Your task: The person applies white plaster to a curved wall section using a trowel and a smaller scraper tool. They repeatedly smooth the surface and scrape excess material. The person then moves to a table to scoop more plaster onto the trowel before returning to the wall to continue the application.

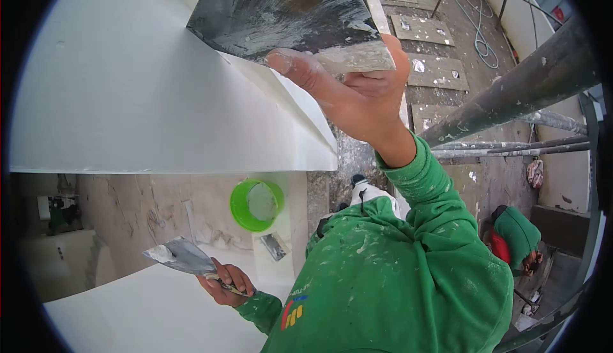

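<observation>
Beside smooth white surface (128, 91), right fingers (301, 76) clamped on smeared metal blade (287, 14), left fingers (237, 279) around tapered scraper (186, 257)

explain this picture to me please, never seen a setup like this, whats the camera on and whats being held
There is no machine here: these are a person's bare hands. The picture comes from a wide fisheye camera worn on the head, looking down, so straight edges bend. The left hand holds a putty knife with whitish material on its blade. The right hand grips a broad metal blade smeared white. By a stained brownish surface is a green bucket with whitish contents. Another person in green is at lower right.
</observation>
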Action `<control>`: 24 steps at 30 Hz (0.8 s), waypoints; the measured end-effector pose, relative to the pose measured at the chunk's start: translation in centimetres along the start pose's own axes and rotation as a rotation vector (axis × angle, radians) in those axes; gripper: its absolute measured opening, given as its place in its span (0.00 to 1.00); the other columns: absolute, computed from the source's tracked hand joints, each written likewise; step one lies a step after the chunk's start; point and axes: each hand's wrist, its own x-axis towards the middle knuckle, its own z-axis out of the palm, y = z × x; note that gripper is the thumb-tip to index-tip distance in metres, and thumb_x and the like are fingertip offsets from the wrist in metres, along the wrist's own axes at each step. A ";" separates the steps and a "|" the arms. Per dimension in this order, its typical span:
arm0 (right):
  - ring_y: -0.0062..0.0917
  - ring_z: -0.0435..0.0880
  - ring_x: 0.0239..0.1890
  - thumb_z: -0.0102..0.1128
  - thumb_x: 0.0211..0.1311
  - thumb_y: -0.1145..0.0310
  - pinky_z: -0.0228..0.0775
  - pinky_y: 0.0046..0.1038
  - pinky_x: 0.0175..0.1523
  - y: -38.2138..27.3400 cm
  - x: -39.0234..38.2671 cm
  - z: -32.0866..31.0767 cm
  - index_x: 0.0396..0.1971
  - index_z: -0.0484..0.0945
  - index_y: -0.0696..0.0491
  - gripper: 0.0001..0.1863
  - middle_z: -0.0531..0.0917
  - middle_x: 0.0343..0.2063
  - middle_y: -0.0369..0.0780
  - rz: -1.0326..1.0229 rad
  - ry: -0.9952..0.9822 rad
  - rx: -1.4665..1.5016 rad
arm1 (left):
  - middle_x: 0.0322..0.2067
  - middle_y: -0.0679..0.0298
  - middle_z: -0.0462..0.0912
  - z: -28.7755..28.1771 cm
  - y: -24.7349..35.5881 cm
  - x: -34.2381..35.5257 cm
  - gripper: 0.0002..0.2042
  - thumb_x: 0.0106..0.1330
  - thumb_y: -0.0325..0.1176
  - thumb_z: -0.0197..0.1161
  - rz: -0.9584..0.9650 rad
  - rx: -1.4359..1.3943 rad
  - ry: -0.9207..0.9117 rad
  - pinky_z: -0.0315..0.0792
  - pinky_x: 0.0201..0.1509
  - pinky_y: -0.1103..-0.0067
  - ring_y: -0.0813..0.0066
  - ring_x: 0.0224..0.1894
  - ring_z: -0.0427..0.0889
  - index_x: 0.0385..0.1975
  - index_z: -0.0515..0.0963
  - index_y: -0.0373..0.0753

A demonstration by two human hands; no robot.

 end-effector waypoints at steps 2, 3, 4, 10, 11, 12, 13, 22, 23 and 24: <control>0.21 0.81 0.18 0.72 0.49 0.72 0.69 0.21 0.25 0.3 -0.3 -0.2 0.24 0.84 0.56 0.05 0.85 0.22 0.38 0.126 -0.005 0.039 | 0.27 0.62 0.61 -0.4 0.1 -0.3 0.20 0.73 0.36 0.43 -0.015 0.001 0.003 0.68 0.02 0.85 0.80 0.10 0.60 0.58 0.51 0.31; 0.22 0.81 0.18 0.72 0.49 0.72 0.70 0.22 0.26 0.4 -0.5 -0.6 0.24 0.84 0.56 0.05 0.85 0.22 0.38 0.207 -0.016 0.058 | 0.27 0.62 0.61 -0.7 0.1 -0.5 0.19 0.73 0.36 0.43 -0.017 -0.004 -0.004 0.68 0.02 0.85 0.80 0.10 0.61 0.57 0.52 0.31; 0.22 0.81 0.20 0.72 0.50 0.71 0.70 0.22 0.28 0.3 -0.8 -1.6 0.25 0.84 0.56 0.06 0.85 0.22 0.38 0.265 -0.121 -0.027 | 0.27 0.62 0.60 -0.9 0.1 -0.6 0.19 0.73 0.36 0.43 -0.019 -0.009 -0.011 0.68 0.02 0.85 0.80 0.10 0.61 0.56 0.52 0.31; 0.27 0.83 0.22 0.72 0.49 0.70 0.72 0.23 0.30 2.8 -7.5 -4.3 0.27 0.84 0.58 0.08 0.85 0.24 0.41 0.411 -0.215 -0.081 | 0.28 0.62 0.60 -0.8 0.4 -0.4 0.17 0.73 0.37 0.44 -0.050 -0.024 -0.043 0.68 0.02 0.85 0.79 0.11 0.62 0.51 0.54 0.31; 0.28 0.83 0.23 0.72 0.49 0.70 0.73 0.24 0.31 3.6 -9.6 -5.1 0.28 0.84 0.58 0.08 0.85 0.24 0.42 0.399 -0.253 -0.155 | 0.28 0.62 0.60 -0.9 0.4 -0.5 0.17 0.73 0.38 0.44 -0.046 -0.026 -0.052 0.68 0.02 0.85 0.79 0.11 0.61 0.51 0.54 0.30; 0.29 0.83 0.24 0.72 0.49 0.71 0.73 0.24 0.32 4.7 -12.2 -6.3 0.28 0.84 0.58 0.09 0.85 0.25 0.42 0.385 -0.289 -0.230 | 0.28 0.62 0.60 -0.8 0.4 -0.5 0.17 0.73 0.38 0.44 -0.042 -0.031 -0.050 0.68 0.02 0.85 0.79 0.11 0.62 0.50 0.55 0.30; 0.29 0.83 0.24 0.72 0.49 0.71 0.74 0.25 0.33 5.4 -13.6 -7.3 0.29 0.84 0.59 0.09 0.85 0.26 0.43 0.371 -0.326 -0.306 | 0.28 0.62 0.60 -0.8 0.3 -0.5 0.17 0.73 0.38 0.44 -0.038 -0.037 -0.047 0.68 0.02 0.85 0.79 0.11 0.62 0.50 0.55 0.30; 0.27 0.81 0.33 0.73 0.49 0.68 0.72 0.27 0.45 4.2 -8.0 -4.5 0.33 0.85 0.57 0.12 0.85 0.27 0.42 0.486 -0.074 -0.191 | 0.25 0.61 0.62 0.2 0.0 -0.8 0.27 0.72 0.38 0.46 -0.036 -0.051 0.035 0.64 0.01 0.82 0.78 0.08 0.60 0.65 0.45 0.35; 0.26 0.81 0.34 0.73 0.49 0.67 0.71 0.27 0.46 4.1 -7.7 -4.0 0.33 0.85 0.57 0.12 0.85 0.27 0.41 0.495 -0.078 -0.155 | 0.25 0.61 0.61 0.7 0.0 -0.7 0.27 0.72 0.38 0.46 -0.031 -0.031 0.029 0.64 0.01 0.82 0.78 0.08 0.60 0.65 0.45 0.35; 0.26 0.81 0.34 0.72 0.50 0.67 0.71 0.27 0.45 4.1 -7.9 -3.6 0.34 0.85 0.56 0.12 0.85 0.26 0.41 0.484 -0.145 -0.165 | 0.25 0.61 0.61 0.7 0.0 -0.8 0.28 0.72 0.38 0.46 -0.035 -0.034 0.027 0.64 0.01 0.82 0.79 0.08 0.60 0.66 0.45 0.35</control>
